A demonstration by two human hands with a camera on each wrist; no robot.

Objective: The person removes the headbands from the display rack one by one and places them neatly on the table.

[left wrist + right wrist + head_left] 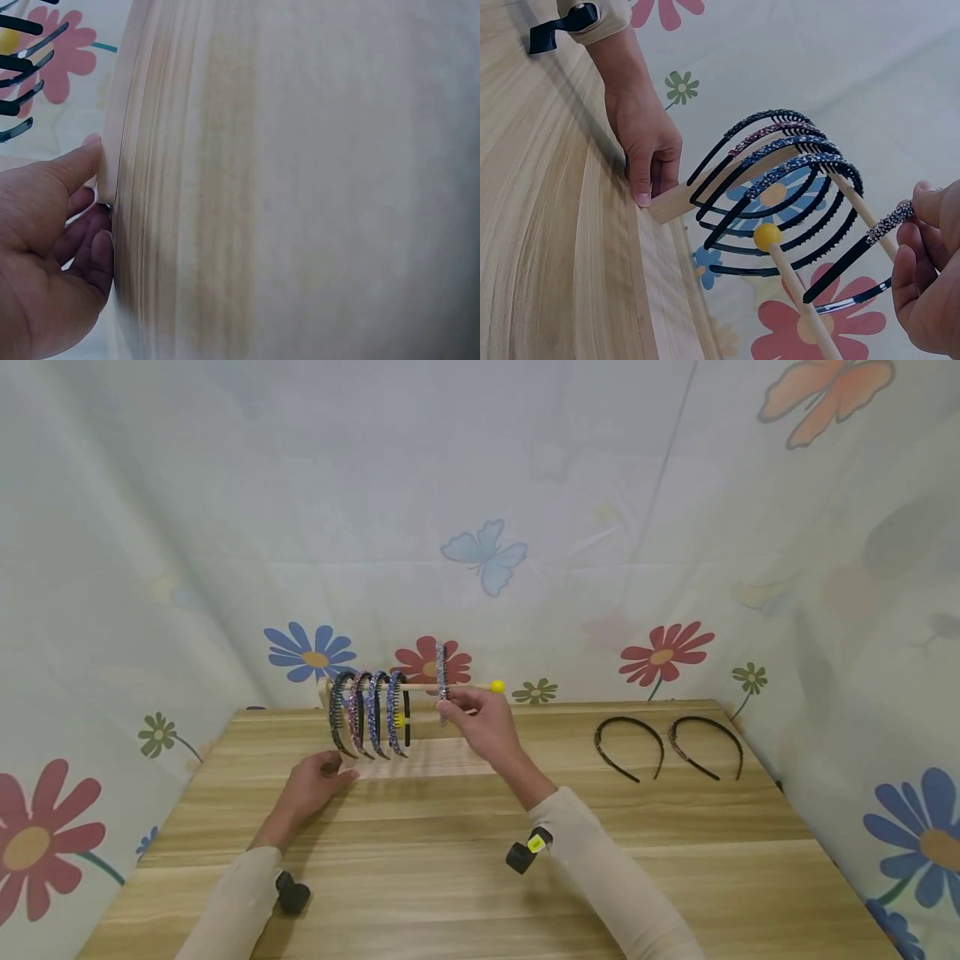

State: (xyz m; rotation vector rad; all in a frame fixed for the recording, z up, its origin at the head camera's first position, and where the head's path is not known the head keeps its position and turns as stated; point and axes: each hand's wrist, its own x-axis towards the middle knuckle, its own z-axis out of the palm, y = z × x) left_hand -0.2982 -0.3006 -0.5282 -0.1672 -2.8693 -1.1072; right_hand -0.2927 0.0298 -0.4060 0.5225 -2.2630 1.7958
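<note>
My right hand pinches a silver glittery headband, which hangs around the upper rod near its outer end. In the right wrist view, this headband's black toothed arms spread on both sides of the rod. Several headbands with blue, pink and dark glitter hang side by side on the wooden rack, close to its upright. My left hand grips the rack's base at its left end; in the left wrist view, the thumb lies along the base board and the other fingers curl at its end.
Two dark headbands lie apart on the right of the wooden table. Yellow balls cap the rack's rod ends. A flower-printed cloth stands close behind the table and along both sides.
</note>
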